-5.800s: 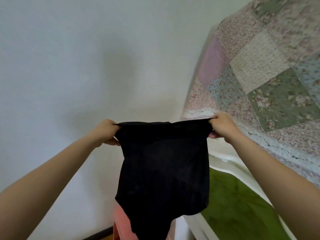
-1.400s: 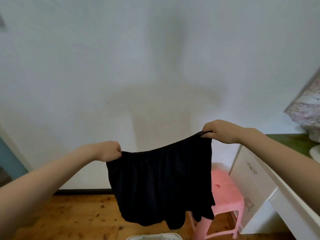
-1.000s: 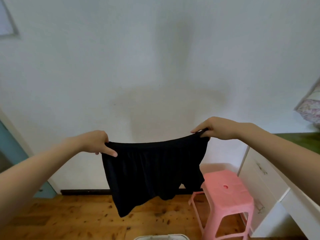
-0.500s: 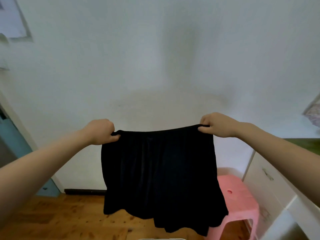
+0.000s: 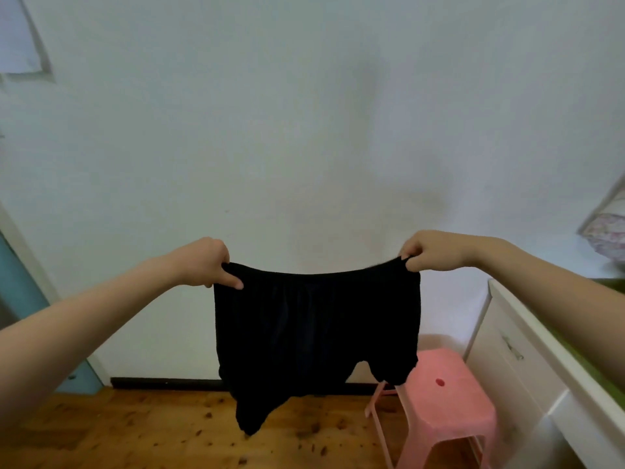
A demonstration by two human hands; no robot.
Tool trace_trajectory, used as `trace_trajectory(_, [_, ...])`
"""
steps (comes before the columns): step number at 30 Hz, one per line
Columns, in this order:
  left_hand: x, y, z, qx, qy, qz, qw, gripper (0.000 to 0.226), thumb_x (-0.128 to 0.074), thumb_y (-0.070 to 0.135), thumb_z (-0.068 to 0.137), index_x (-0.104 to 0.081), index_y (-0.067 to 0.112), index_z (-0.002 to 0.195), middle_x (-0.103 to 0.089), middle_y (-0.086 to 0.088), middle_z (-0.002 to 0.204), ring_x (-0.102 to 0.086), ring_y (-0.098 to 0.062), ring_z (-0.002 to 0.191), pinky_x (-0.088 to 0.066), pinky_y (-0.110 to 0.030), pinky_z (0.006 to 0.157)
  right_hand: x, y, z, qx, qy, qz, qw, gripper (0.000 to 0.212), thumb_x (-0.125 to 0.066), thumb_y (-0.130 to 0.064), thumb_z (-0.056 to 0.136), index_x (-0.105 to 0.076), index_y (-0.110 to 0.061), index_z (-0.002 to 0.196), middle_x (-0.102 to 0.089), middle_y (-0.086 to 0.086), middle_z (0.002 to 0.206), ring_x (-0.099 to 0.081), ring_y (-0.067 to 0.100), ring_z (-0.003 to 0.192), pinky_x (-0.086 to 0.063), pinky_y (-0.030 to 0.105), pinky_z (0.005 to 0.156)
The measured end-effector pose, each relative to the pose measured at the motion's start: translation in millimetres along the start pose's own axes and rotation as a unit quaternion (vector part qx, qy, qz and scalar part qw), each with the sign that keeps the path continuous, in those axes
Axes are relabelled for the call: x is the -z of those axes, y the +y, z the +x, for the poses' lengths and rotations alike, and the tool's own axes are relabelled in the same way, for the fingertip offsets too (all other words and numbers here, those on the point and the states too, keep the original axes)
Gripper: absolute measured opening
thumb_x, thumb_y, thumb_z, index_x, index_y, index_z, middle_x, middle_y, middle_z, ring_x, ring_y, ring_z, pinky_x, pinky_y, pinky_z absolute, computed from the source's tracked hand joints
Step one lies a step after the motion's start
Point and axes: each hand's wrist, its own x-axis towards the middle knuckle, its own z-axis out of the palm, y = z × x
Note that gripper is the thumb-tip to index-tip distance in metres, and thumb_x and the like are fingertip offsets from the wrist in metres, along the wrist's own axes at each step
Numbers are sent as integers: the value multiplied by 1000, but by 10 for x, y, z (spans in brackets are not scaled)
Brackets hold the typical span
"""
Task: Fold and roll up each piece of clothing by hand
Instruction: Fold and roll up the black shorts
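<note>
Head-cam view, looking fwd & slightly down. A person w/ bare forearms holds a pair of black, soft fabric shorts up in the air in front of a plain white wall.

The left hand grips the left end of the gathered elastic waistband, fingers curled round the fabric, one fingertip lying down on the cloth. The right hand pinches the right end, fingers curled over the top edge; thumb not visible. The waistband is stretched btwn both hands & sags a little in the middle. The shorts hang free below, touching nothing. The leg on the left of the view hangs lower & ends in a bunched point; the other leg is shorter w/ a gathered hem.

Below is a knotty orange-brown wooden floor, w/ a dark skirting strip along the wall's base. Bottom right, a pink plastic stool w/ a small hole in its seat stands on the floor, just beside a white drawer unit w/ metal handles & a green top. Far right edge: a bit of floral patchwork fabric. Left edge: part of a teal door. Top left: a pale sheet of paper on the wall
</note>
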Motion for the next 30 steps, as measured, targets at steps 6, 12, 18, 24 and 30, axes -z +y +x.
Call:
trace_trajectory(6, [-38, 129, -18, 110, -43, 68, 991, 65, -52, 69, 81, -55, 8, 58, -66, -4, 52, -62, -15, 45, -51, -24, 60, -8, -83, 73, -28, 70, -92, 993, 57, -59, -56, 83, -31, -14, 56, -31, 0, 55, -30, 19, 53, -26, 31, 55])
trace_trajectory(12, [80, 111, 95, 120, -15, -165, 979, 58, -75, 51, 73, -41, 8, 54, -48, -5, 60, -48, -19, 56, -36, -24, 54, -28, -115, 207, -19, 216, 94, 972, 38, -66, -15, 80, -36, -11, 57, -33, -1, 56, -32, 14, 53, -26, 27, 52])
trace_trajectory(18, [169, -43, 44, 97, -36, -613, 783, 25, -75, 27, 72, -56, 12, 76, -66, 0, 67, -63, -13, 60, -51, -26, 58, -2, -40, 132, -47, 199, 439, 875, 12, -67, -8, 87, -57, -3, 87, -63, 9, 82, -65, 17, 71, -54, 26, 65])
trace_trajectory(24, [62, 292, 260, 236, 68, -674, 697, 9, -63, 8, 89, -59, 2, 85, -65, -14, 88, -66, -22, 60, -57, -32, 50, -177, -232, 452, -158, 229, 510, 814, 33, -69, -2, 82, -60, 8, 111, -67, 16, 91, -66, 24, 75, -57, 34, 68])
trace_trajectory(30, [108, 1132, 365, 202, 131, -785, 571, 22, -71, 14, 85, -56, -2, 82, -57, -10, 75, -60, -24, 68, -55, -38, 74, -453, -1026, 713, -105, 253, 473, 837, 13, -72, -4, 75, -62, -7, 83, -67, 13, 82, -66, 27, 76, -54, 32, 65])
